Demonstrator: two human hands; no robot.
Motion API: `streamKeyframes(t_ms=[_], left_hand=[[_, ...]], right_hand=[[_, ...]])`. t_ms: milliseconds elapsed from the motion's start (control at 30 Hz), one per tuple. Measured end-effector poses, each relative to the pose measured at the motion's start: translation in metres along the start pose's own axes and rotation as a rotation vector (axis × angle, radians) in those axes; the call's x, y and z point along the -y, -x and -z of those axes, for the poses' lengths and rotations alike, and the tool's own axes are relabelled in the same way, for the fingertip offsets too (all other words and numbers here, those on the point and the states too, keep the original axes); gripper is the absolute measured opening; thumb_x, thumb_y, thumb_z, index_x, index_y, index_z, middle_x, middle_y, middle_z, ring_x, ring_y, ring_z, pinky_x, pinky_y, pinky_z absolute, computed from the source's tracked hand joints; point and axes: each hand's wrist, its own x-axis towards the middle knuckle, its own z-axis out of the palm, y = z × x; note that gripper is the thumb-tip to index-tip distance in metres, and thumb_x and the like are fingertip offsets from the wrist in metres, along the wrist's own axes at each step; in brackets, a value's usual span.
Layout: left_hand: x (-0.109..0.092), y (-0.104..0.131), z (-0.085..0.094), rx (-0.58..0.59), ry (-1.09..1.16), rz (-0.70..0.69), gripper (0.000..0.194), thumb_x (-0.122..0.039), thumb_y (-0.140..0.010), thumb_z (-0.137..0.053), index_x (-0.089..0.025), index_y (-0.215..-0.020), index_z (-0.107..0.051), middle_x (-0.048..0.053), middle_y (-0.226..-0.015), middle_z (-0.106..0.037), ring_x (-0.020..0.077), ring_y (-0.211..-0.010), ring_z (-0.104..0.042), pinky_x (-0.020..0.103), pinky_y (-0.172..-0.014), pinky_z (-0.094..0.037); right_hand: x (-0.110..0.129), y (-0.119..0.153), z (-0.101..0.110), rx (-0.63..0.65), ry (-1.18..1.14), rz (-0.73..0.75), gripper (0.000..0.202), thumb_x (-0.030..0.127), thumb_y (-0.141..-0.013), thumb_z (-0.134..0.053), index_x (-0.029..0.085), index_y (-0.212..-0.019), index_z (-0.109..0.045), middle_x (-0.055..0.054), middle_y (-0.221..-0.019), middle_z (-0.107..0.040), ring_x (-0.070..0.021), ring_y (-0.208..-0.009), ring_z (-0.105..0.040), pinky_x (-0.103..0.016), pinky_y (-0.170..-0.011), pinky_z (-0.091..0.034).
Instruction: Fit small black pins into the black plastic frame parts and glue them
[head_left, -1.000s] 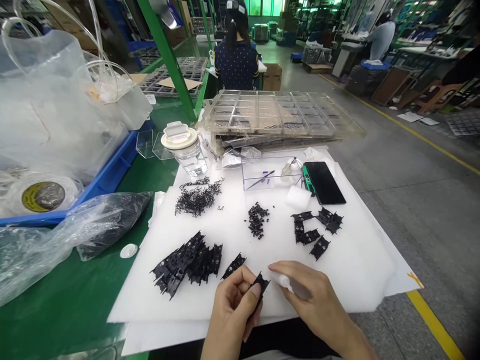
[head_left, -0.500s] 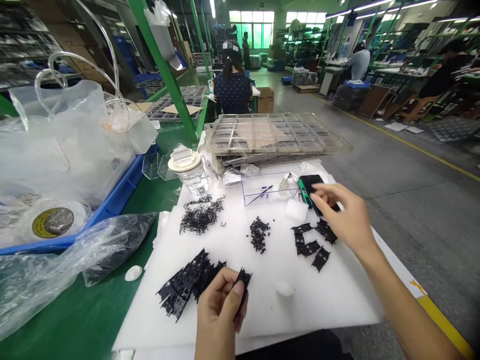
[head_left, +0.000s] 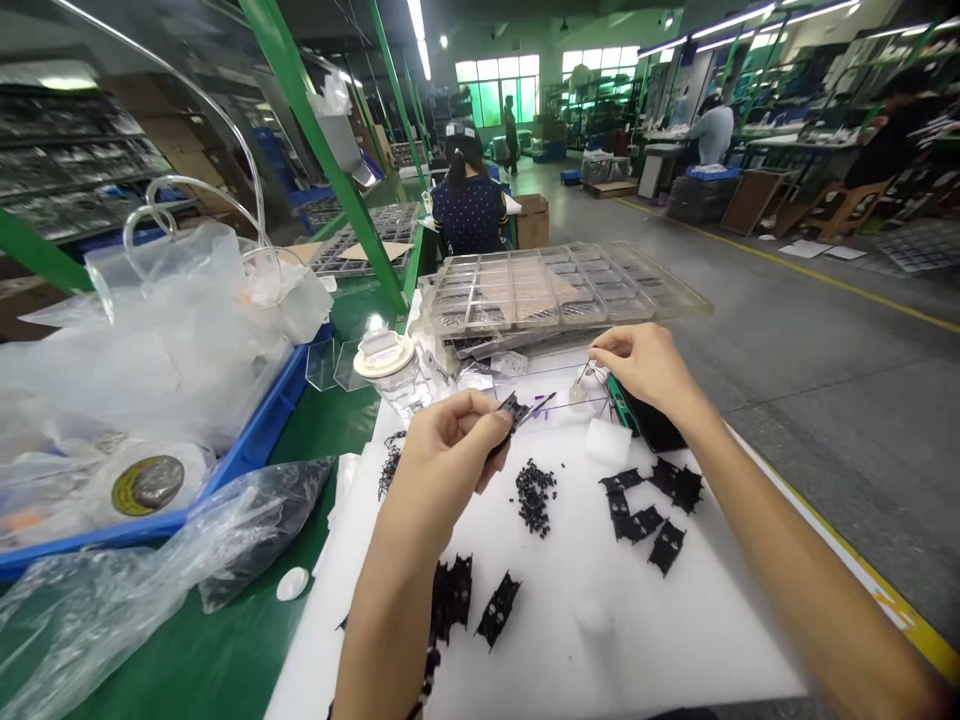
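My left hand [head_left: 457, 445] grips a small black plastic part [head_left: 516, 408] between thumb and fingers, above the white foam sheet [head_left: 570, 560]. My right hand [head_left: 645, 365] pinches a thin dark stick by its top, over a tiny clear bottle [head_left: 577, 392] at the clear box's right end. Between the hands lies a pointed tool [head_left: 544, 401]. Small black pieces [head_left: 534, 495] form a pile on the foam. Flat black parts lie to the right [head_left: 666, 546] and at the front [head_left: 498, 610]; my left forearm hides some of them.
Clear compartment trays [head_left: 540, 290] stand at the back. A lidded jar [head_left: 390, 365] is left of my left hand, near a blue bin [head_left: 262, 420] of plastic bags. A dark phone-like object [head_left: 656, 425] lies below my right wrist. A person [head_left: 469, 205] sits ahead.
My left hand has moved up and forward with a black part. My right hand has moved back and left from the phone-like object and now holds the stick. The view has shifted.
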Motion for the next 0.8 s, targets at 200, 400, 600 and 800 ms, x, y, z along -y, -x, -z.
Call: streamKeyframes(t_ms=[200, 400, 600, 800], left_hand=[[-0.024, -0.033, 0.0, 0.094, -0.106, -0.028, 0.018, -0.029, -0.084, -0.064, -0.02, -0.069, -0.059, -0.006, -0.05, -0.051, 0.0065, -0.043, -0.035, 0.017, -0.042, -0.025], [-0.028, -0.04, 0.002, 0.152, -0.129, 0.002, 0.021, -0.036, -0.085, -0.065, -0.021, -0.072, -0.06, -0.006, -0.05, -0.049, 0.0067, -0.044, -0.034, 0.017, -0.04, -0.021], [-0.025, -0.038, 0.006, 0.144, -0.113, 0.008, 0.021, -0.038, -0.085, -0.065, -0.021, -0.075, -0.059, -0.006, -0.052, -0.051, 0.0054, -0.045, -0.035, 0.015, -0.041, -0.02], [-0.027, -0.035, 0.004, 0.139, -0.111, 0.028, 0.024, -0.039, -0.083, -0.066, -0.02, -0.072, -0.057, -0.006, -0.05, -0.049, 0.0049, -0.043, -0.031, 0.016, -0.041, -0.018]], right_hand=[[0.045, -0.011, 0.046, -0.276, -0.286, 0.092, 0.005, 0.027, -0.082, -0.077, 0.022, -0.081, -0.078, -0.004, -0.073, -0.077, -0.0213, -0.067, -0.073, -0.034, -0.065, -0.058], [0.074, 0.004, 0.048, -0.195, -0.82, 0.191, 0.003, 0.027, -0.084, -0.08, 0.026, -0.086, -0.08, 0.0, -0.075, -0.075, -0.0151, -0.066, -0.072, -0.027, -0.062, -0.058], [0.078, 0.004, 0.038, -0.14, -0.834, 0.171, 0.001, 0.025, -0.084, -0.08, 0.024, -0.084, -0.079, 0.0, -0.072, -0.075, -0.0153, -0.065, -0.072, -0.029, -0.064, -0.062], [0.079, 0.005, 0.037, -0.115, -0.808, 0.16, 0.003, 0.025, -0.085, -0.079, 0.022, -0.084, -0.079, 0.0, -0.072, -0.075, -0.0141, -0.065, -0.073, -0.024, -0.062, -0.063]])
